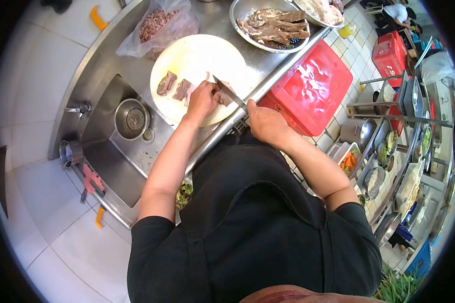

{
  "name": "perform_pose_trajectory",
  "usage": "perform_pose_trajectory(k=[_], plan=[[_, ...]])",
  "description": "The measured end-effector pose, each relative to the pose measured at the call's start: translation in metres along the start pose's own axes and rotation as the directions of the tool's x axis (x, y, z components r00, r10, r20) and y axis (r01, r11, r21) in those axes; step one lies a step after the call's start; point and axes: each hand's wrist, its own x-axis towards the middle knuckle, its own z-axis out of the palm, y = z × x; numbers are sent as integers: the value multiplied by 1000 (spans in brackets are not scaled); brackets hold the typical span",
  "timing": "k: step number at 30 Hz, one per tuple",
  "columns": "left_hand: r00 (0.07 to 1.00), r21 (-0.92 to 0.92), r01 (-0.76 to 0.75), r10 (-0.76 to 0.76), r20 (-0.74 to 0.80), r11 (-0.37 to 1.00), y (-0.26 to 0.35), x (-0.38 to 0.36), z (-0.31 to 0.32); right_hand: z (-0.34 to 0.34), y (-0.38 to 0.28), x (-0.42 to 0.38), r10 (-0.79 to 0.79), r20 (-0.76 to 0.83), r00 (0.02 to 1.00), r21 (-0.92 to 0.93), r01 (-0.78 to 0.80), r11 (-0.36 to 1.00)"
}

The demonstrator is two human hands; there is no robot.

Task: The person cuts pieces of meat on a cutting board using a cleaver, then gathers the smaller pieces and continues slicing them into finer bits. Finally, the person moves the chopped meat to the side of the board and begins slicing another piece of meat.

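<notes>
My right hand (267, 122) is wrapped round the handle of a knife (230, 93), whose blade points up and left over a round white cutting board (187, 55). Beside the blade, my left hand (203, 99) rests on the board with its fingers curled against a piece of meat (225, 99), partly hidden by the hand and knife. Two dark pieces of meat (167, 83) lie on the board to the left of my left hand. Behind the board sits a clear plastic bag (174, 31) of small diced meat.
A metal bowl (275, 48) of long meat strips stands at the back right. The steel sink (101, 146) with a small bowl (132, 119) inside is at left. A red container (313, 86) stands beyond the counter edge, near a loaded metal rack (402, 121).
</notes>
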Motion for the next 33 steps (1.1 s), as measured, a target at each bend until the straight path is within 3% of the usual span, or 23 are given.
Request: perform_pose_trajectory(k=[2, 7, 10, 12, 17, 23, 29, 31, 33], plan=[[1000, 2, 0, 0, 0, 1000, 0, 1, 1, 5, 1, 3, 16, 53, 998, 1, -16, 1000], [1000, -5, -10, 10, -12, 1000, 0, 1, 1, 59, 19, 31, 79, -61, 995, -11, -80, 997], [999, 39, 26, -28, 32, 999, 4, -4, -1, 39, 17, 36, 45, -32, 998, -35, -46, 998], [999, -13, 17, -17, -41, 1000, 2, -3, 1, 24, 9, 36, 39, -50, 998, -28, -40, 999], [998, -46, 37, -39, -50, 998, -3, -3, 8, 7, -4, 8, 47, -34, 998, 11, -47, 999], [997, -31, -4, 2, -72, 1000, -5, -6, 9, 6, -10, 5, 83, 78, 993, 30, -85, 996], [997, -75, -22, 17, -69, 997, -6, -5, 8, 42, 3, 33, 120, 29, 992, 18, -121, 992], [998, -4, -25, 25, -55, 1000, -7, -5, 7, 38, 5, 39, 37, -54, 998, 85, -32, 996], [998, -14, -45, 44, -43, 999, -11, -2, 3, 27, 0, 38, 43, -53, 998, 68, -40, 997]])
